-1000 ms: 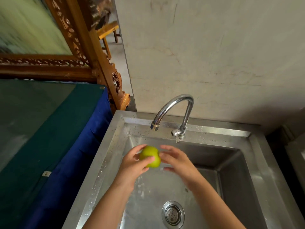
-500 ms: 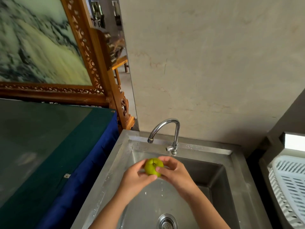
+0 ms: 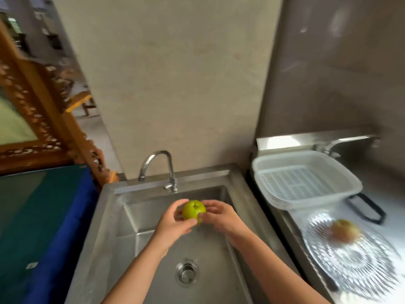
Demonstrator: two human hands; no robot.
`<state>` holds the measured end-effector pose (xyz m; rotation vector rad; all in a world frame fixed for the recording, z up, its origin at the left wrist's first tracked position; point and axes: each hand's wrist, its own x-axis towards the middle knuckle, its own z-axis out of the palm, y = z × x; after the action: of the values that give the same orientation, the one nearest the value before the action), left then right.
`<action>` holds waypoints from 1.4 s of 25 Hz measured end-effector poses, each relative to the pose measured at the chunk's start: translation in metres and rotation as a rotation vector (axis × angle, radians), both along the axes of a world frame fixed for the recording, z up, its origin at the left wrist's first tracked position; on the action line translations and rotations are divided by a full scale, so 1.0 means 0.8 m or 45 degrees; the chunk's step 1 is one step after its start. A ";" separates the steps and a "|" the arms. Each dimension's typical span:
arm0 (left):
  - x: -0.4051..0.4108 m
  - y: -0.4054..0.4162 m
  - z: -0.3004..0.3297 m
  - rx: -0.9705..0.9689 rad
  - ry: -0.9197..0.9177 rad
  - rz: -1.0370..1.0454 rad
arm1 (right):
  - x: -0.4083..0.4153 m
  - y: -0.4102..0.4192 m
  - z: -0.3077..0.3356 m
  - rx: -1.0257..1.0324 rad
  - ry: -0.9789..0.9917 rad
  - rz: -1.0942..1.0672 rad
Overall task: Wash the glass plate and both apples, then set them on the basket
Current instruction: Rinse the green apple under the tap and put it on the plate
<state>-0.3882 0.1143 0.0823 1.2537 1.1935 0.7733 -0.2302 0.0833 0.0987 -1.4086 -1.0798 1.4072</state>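
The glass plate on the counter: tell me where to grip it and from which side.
Take the glass plate by its near-left rim, coming from the sink side. It lies flat with a brownish apple resting on its far part, so that edge is free. Slide the fingers under the fluted rim, thumb on top, and keep it level or lift the apple off first.

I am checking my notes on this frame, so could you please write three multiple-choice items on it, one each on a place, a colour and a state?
1. Where is the second apple?
A. On the glass plate
B. In the basket
C. In the sink

2. What colour is the held apple?
A. Red
B. Green
C. Purple

3. What does the basket hold?
A. Two apples
B. A plate
C. Nothing visible

Answers:
1. A, it rests on the plate right of the sink.
2. B, it shows green between the left hand and right hand.
3. C, only its slatted floor shows.
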 end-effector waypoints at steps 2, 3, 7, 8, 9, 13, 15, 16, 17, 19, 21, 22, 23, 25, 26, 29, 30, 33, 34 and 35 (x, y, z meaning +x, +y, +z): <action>0.027 -0.021 0.010 -0.001 -0.049 -0.141 | 0.021 -0.046 0.018 -0.026 0.012 -0.128; 0.045 -0.034 0.015 -0.011 -0.072 -0.204 | 0.035 -0.069 0.024 -0.041 0.018 -0.193; 0.111 -0.087 0.035 -0.077 -0.117 -0.403 | 0.090 -0.153 0.047 -0.034 0.011 -0.406; 0.128 -0.099 0.038 -0.082 -0.106 -0.464 | 0.105 -0.173 0.050 -0.026 0.000 -0.448; 0.146 -0.112 0.042 -0.084 -0.099 -0.524 | 0.120 -0.194 0.053 -0.010 0.004 -0.489; 0.207 -0.146 0.044 -0.098 -0.068 -0.649 | 0.174 -0.248 0.049 0.019 0.043 -0.589; 0.239 -0.161 0.039 -0.145 -0.056 -0.670 | 0.205 -0.264 0.039 -0.006 0.057 -0.648; 0.258 -0.166 0.034 -0.166 -0.042 -0.675 | 0.223 -0.269 0.031 -0.013 0.062 -0.657; 0.272 -0.168 0.029 -0.177 -0.020 -0.679 | 0.239 -0.272 0.024 -0.025 0.061 -0.655; 0.306 -0.170 0.017 -0.179 0.020 -0.679 | 0.276 -0.274 0.008 -0.039 0.062 -0.646; 0.348 -0.168 0.002 -0.167 0.031 -0.634 | 0.323 -0.269 -0.008 -0.036 0.076 -0.623; 0.367 -0.167 -0.004 -0.154 0.040 -0.616 | 0.345 -0.265 -0.017 -0.037 0.085 -0.609; 0.389 -0.167 -0.012 -0.138 0.051 -0.593 | 0.370 -0.261 -0.026 -0.041 0.087 -0.578; 0.419 -0.171 -0.027 -0.138 0.075 -0.576 | 0.409 -0.254 -0.043 -0.067 0.077 -0.521; 0.434 -0.174 -0.037 -0.155 0.086 -0.558 | 0.428 -0.251 -0.054 -0.091 0.078 -0.482; 0.460 -0.184 -0.066 -0.188 0.143 -0.499 | 0.461 -0.248 -0.084 -0.168 0.046 -0.387; 0.465 -0.185 -0.075 -0.185 0.179 -0.479 | 0.467 -0.247 -0.093 -0.201 0.037 -0.362; 0.472 -0.184 -0.094 -0.208 0.241 -0.450 | 0.476 -0.241 -0.113 -0.280 0.035 -0.299; 0.474 -0.182 -0.098 -0.227 0.244 -0.451 | 0.478 -0.239 -0.118 -0.297 0.048 -0.292; 0.476 -0.181 -0.101 -0.245 0.248 -0.450 | 0.479 -0.237 -0.123 -0.315 0.070 -0.291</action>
<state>-0.0075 -0.0302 0.0012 1.3508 1.1286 0.2751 0.1529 -0.1065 0.0001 -1.6030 -0.7016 1.4370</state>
